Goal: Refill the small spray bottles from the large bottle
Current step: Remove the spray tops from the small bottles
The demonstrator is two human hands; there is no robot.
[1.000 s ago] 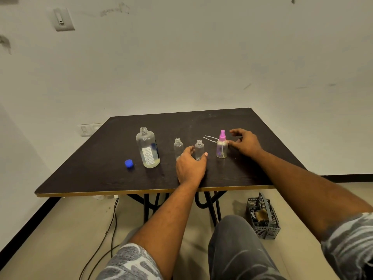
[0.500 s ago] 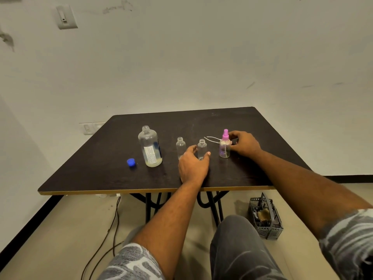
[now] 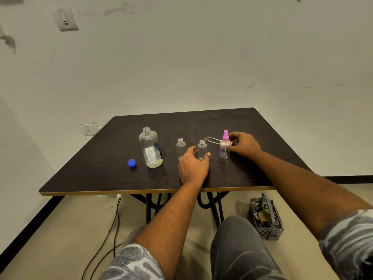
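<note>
On the dark table [image 3: 201, 122], a blue cap [image 3: 131, 163] lies just left of the large bottle [image 3: 150, 148], which stands upright and uncapped with a little pale liquid at its bottom. Right of that bottle stand the first small bottle [image 3: 181, 147] and, farther right, the second small bottle [image 3: 202, 148], both open. The left hand [image 3: 192, 167] rests on the table, forefinger and thumb spread either side of the second one's base; whether they press it I cannot tell. Farthest right, the right hand [image 3: 245, 145] curls its fingers round the upright pink-topped spray bottle [image 3: 225, 145]. A grey basket [image 3: 266, 217] sits on the floor.
</note>
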